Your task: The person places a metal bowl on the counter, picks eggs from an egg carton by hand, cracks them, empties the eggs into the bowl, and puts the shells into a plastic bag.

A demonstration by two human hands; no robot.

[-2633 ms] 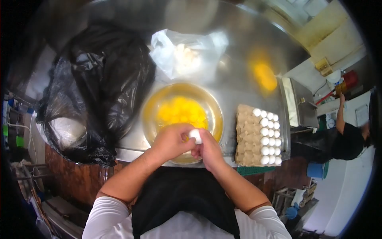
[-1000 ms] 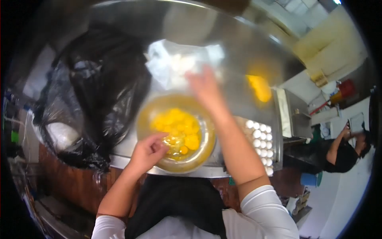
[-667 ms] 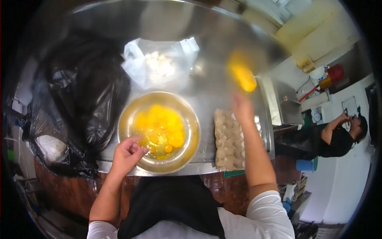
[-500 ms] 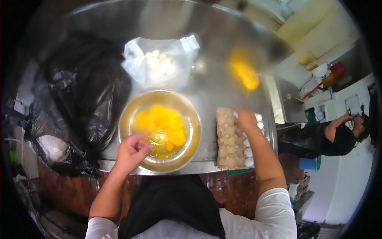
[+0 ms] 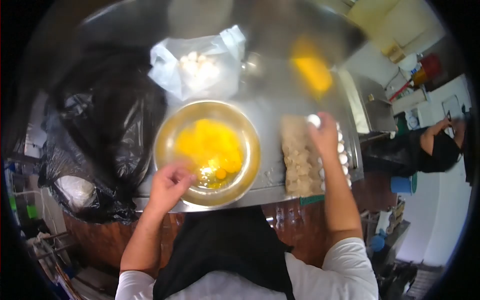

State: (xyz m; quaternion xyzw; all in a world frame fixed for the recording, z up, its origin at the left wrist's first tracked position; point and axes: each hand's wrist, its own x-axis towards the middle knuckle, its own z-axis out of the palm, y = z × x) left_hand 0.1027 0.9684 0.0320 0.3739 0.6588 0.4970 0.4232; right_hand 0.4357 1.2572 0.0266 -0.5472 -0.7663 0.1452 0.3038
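Observation:
A metal bowl (image 5: 253, 150) holding several yellow yolks (image 5: 212, 145) stands at the front edge of the steel table. My left hand (image 5: 171, 184) is over the bowl's left front rim, fingers curled but apart, with nothing between them. At the right, my right hand (image 5: 324, 134) grips a white egg (image 5: 314, 120) at the back of a cardboard egg tray (image 5: 299, 165). White eggs (image 5: 343, 158) fill the tray's right side, partly hidden by my right hand and forearm; the cups on its left side hold none.
Behind the bowl lies a white plastic bag (image 5: 167, 70) with pale shells on it. A large black plastic bag (image 5: 107, 125) covers the left side. A blurred yellow item (image 5: 315, 72) lies at the back right. Another person (image 5: 442, 147) stands far right, beyond a metal unit (image 5: 375, 112).
My right hand has moved from over the white bag to the egg tray and taken hold of an egg. My hands, earlier together on an egg, are apart. Loose yolks show in the bowl.

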